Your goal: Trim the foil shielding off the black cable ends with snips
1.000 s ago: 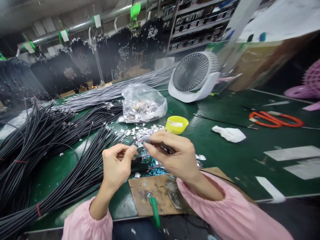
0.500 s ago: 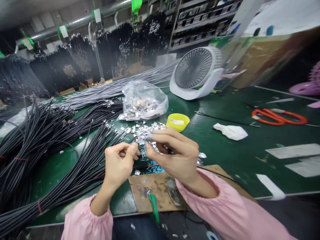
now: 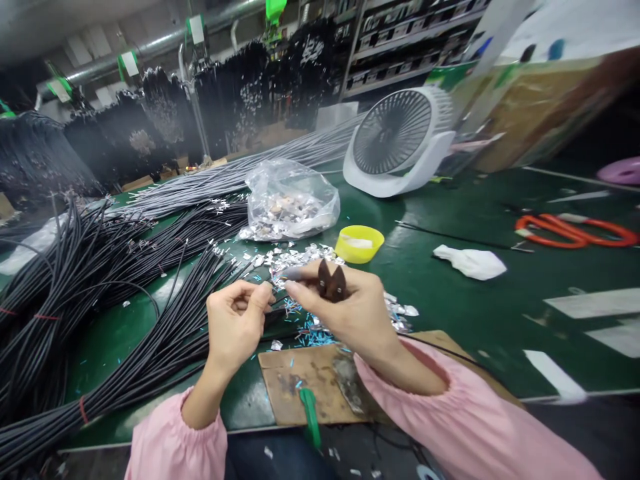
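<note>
My left hand (image 3: 237, 323) is closed in a pinch at the end of a black cable, mostly hidden by the fingers. Close to its right, my right hand (image 3: 345, 303) is closed around a pair of wire cutters. The cutters' two dark pointed jaws (image 3: 331, 281) stick up from the palm, and their handles are out of sight. Thumb and forefinger of that hand, the forefinger grey at its tip, come together close to the left fingertips. Silver foil scraps (image 3: 305, 257) and blue wire clippings (image 3: 315, 333) lie behind and below the hands.
Bundles of black cable (image 3: 150, 353) fill the left side. A plastic bag (image 3: 293, 200) of scraps, a yellow ring-shaped container (image 3: 359, 245) and a white fan (image 3: 400, 140) stand behind. Orange-handled scissors (image 3: 575, 230) lie right; a cardboard piece (image 3: 285, 377) lies in front.
My right hand has turned, bringing the cutters' dark jaws into plain view, and its fingertips have moved slightly left. My left hand keeps its pinch. The whole view has shifted slightly.
</note>
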Tool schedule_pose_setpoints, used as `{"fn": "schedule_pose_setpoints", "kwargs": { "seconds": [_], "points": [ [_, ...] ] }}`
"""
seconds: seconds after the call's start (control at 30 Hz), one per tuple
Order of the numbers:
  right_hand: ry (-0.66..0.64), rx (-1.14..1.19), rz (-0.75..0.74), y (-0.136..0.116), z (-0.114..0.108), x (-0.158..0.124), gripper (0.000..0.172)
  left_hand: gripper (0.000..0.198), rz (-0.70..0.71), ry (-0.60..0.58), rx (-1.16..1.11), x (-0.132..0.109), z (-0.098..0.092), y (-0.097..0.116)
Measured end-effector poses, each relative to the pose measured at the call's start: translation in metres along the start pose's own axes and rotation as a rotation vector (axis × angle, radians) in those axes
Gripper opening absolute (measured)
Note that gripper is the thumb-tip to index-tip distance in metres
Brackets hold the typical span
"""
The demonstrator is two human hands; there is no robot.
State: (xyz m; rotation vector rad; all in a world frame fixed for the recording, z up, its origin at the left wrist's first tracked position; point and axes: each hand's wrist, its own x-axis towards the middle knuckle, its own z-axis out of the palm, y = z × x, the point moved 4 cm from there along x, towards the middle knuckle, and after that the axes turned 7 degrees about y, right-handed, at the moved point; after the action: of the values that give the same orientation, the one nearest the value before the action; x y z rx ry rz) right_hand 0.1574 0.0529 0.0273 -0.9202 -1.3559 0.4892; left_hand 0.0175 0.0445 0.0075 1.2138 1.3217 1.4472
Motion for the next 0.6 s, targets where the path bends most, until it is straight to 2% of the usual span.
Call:
{"fn": "schedule_pose_setpoints", "kwargs": {
  "seconds": [0.13,0.3,0.4,0.47,0.6],
  "points": [
    [-0.017,0.116,0.102,0.009,0.003,-0.001,0.007,0.037,0.000,-0.035,0.005,-0.002,0.003,-0.001],
    [-0.085,0.190,0.298,0.019,0.006,0.000,0.005,0.042,-0.006,-0.175,-0.066,-0.003,0.007,0.003],
    [-0.215,0.351,0.420,0.020,0.010,0.000,0.022,0.046,-0.036,-0.201,-0.079,-0.001,0.007,0.005],
    [-0.253,0.423,0.460,0.019,0.011,0.000,0.033,0.048,-0.058,-0.207,-0.083,0.001,0.007,0.003],
    [-0.159,0.375,0.463,0.021,0.009,-0.002,0.032,0.044,-0.063,-0.190,-0.055,0.003,0.008,-0.003]
  ]
}}
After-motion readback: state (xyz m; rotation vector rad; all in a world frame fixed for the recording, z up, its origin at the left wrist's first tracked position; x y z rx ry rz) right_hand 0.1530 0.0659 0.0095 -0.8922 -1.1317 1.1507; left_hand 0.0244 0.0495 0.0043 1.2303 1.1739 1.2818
